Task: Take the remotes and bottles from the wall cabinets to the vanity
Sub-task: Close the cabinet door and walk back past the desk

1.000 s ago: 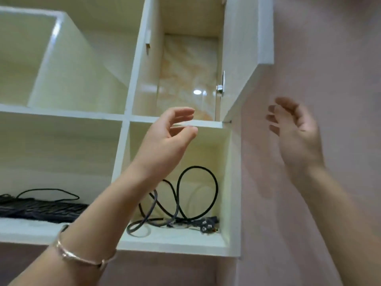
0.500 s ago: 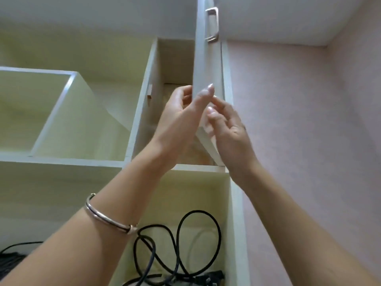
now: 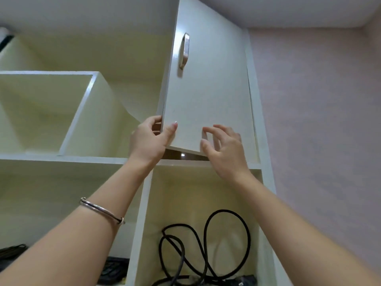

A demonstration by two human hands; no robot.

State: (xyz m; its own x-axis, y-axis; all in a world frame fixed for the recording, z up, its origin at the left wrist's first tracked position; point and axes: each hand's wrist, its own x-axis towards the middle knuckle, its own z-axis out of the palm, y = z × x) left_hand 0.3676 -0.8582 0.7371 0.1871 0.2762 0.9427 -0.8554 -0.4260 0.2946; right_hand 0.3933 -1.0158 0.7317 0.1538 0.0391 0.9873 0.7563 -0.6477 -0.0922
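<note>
A white cabinet door (image 3: 206, 96) with a metal handle (image 3: 184, 51) hangs nearly shut over the upper right compartment, a dark gap left under its bottom edge. My left hand (image 3: 149, 139) grips the door's lower left corner, fingers behind the edge and thumb on the front. My right hand (image 3: 223, 148) rests with spread fingers against the door's lower front. No remote or bottle is in sight.
Below the door an open compartment holds a coiled black cable (image 3: 206, 248). To the left are open cream shelves (image 3: 61, 157) and an empty box-shaped compartment (image 3: 41, 112). Dark items (image 3: 12, 252) lie on the lower left shelf. A pink wall (image 3: 319, 120) runs along the right.
The door has swung from wide open to almost shut. Both hands rose to it, and my view tilted upward.
</note>
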